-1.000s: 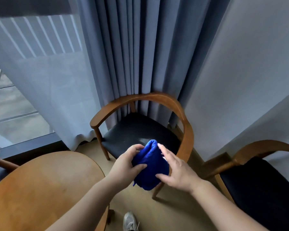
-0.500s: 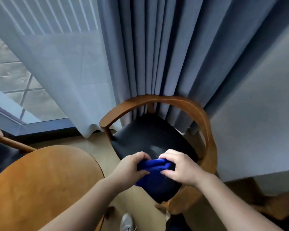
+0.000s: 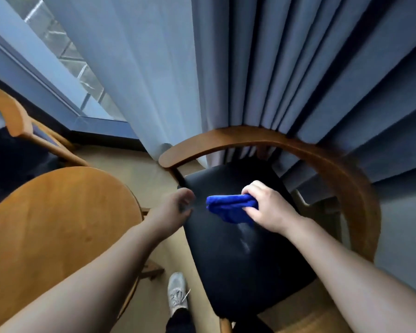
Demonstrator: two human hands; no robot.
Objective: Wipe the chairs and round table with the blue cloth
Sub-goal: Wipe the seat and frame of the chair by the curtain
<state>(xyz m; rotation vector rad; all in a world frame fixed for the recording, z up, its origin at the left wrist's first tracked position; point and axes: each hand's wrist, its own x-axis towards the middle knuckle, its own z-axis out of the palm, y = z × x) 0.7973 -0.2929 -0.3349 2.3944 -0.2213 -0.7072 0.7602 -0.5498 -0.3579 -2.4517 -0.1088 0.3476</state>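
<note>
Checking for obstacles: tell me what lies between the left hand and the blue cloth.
In the head view, only bare black chair seat separates the left hand from the blue cloth.

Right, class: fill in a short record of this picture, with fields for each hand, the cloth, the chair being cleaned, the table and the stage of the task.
right hand: grips the folded blue cloth
left hand: holds nothing, fingers loosely curled by the left edge of the black seat
blue cloth: low over the black seat; contact unclear
chair: curved wooden backrest, against the grey curtain
round table: wooden, left of the chair
stage: seat wipe about to begin or under way; table not yet reached
</note>
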